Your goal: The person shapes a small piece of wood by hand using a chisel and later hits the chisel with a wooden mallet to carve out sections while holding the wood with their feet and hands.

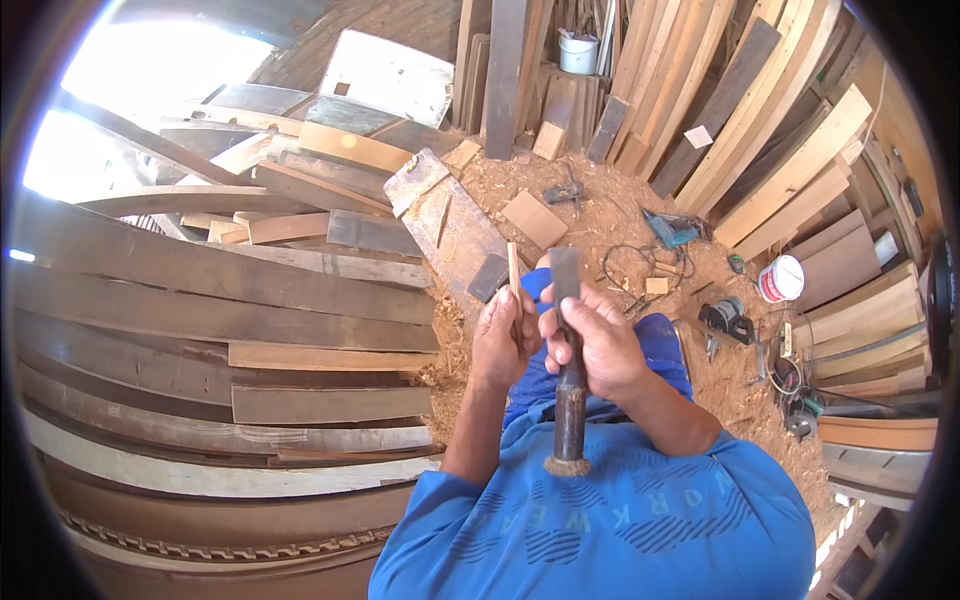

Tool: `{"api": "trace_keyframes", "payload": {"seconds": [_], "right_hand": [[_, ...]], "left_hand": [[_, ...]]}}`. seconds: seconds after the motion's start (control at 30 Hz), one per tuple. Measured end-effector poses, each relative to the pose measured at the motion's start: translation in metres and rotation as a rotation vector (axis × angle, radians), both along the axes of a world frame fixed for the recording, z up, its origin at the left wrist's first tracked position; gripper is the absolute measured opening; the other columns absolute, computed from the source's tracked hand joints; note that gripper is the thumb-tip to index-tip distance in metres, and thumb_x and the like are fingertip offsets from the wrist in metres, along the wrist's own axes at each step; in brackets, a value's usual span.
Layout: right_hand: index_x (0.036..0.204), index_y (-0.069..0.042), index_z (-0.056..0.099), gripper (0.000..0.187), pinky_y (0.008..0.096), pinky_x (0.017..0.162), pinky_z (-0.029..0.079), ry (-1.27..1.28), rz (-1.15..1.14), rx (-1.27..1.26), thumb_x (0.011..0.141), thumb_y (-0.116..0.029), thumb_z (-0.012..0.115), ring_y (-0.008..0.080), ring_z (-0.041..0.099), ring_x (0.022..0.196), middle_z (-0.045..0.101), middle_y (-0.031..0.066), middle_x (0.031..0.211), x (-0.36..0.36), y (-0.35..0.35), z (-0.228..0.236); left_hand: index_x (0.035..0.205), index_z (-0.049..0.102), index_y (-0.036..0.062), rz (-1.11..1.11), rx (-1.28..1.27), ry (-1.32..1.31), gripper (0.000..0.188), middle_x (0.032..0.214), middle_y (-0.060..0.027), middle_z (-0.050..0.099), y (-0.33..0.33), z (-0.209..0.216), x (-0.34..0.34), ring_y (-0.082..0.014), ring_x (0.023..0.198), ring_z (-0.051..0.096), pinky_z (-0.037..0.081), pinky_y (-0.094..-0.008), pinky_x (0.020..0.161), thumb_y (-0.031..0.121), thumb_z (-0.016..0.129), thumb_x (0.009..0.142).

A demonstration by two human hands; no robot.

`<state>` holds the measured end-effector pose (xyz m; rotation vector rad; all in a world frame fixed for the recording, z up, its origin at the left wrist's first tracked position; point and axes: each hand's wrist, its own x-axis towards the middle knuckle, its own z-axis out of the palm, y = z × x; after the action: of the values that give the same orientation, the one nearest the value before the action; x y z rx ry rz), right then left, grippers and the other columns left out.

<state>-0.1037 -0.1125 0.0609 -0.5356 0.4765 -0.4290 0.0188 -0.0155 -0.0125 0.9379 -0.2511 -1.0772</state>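
Observation:
My right hand (pixel 604 345) is closed around a wide chisel (pixel 570 415). Its flat blade points away from me, and its dark round handle, with a worn, frayed end, points back toward my chest. Close beside it, my left hand (pixel 502 338) pinches a thin, light strip of wood (pixel 513 268) that stands up past the fingertips. Just left of that strip is a dark squarish block (pixel 489 278), over the near end of a worn plank (pixel 455 220); whether it touches the plank I cannot tell. A loose sliver of wood (pixel 442 222) lies on the plank.
Stacked boards (pixel 220 310) fill the left side, and more planks (pixel 690 90) lean along the back and right. Sawdust and shavings cover the floor, with a square wood piece (pixel 535 219), a teal power tool (pixel 670 229), cords and a white bucket (pixel 781 279).

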Motion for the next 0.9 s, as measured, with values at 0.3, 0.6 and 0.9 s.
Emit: {"api": "trace_keyframes", "payload": {"seconds": [0.3, 0.6, 0.9], "right_hand": [[0.106, -0.006, 0.047, 0.018, 0.0253, 0.049, 0.046, -0.012, 0.384, -0.020, 0.101, -0.024, 0.044, 0.0042, 0.040, 0.049, 0.045, -0.0007, 0.074, -0.001, 0.030, -0.002], [0.103, -0.005, 0.047, 0.021, 0.0258, 0.047, 0.044, 0.015, 0.364, -0.141, 0.102, -0.025, 0.043, 0.0044, 0.040, 0.048, 0.043, 0.0001, 0.070, -0.014, 0.033, 0.003], [0.102, -0.004, 0.046, 0.021, 0.0260, 0.046, 0.044, 0.023, 0.333, -0.146, 0.102, -0.024, 0.042, 0.0052, 0.039, 0.047, 0.043, 0.0004, 0.067, -0.022, 0.029, 0.011]], "left_hand": [[0.106, 0.057, 0.0062, -0.015, 0.071, -0.371, 0.028, 0.082, 0.0027, 0.053, 0.008, 0.015, 0.003, -0.0054, 0.070, 0.048, 0.041, -0.0217, 0.060, 0.027, 0.039, 0.104], [0.113, 0.057, 0.0077, -0.060, 0.235, -0.468, 0.030, 0.082, 0.0043, 0.054, 0.020, 0.028, -0.013, -0.0028, 0.073, 0.048, 0.043, -0.0202, 0.063, 0.028, 0.035, 0.107], [0.114, 0.057, 0.0071, -0.055, 0.127, -0.322, 0.030, 0.086, 0.0029, 0.055, 0.018, 0.024, -0.028, -0.0053, 0.075, 0.050, 0.045, -0.0223, 0.065, 0.026, 0.035, 0.107]]}}
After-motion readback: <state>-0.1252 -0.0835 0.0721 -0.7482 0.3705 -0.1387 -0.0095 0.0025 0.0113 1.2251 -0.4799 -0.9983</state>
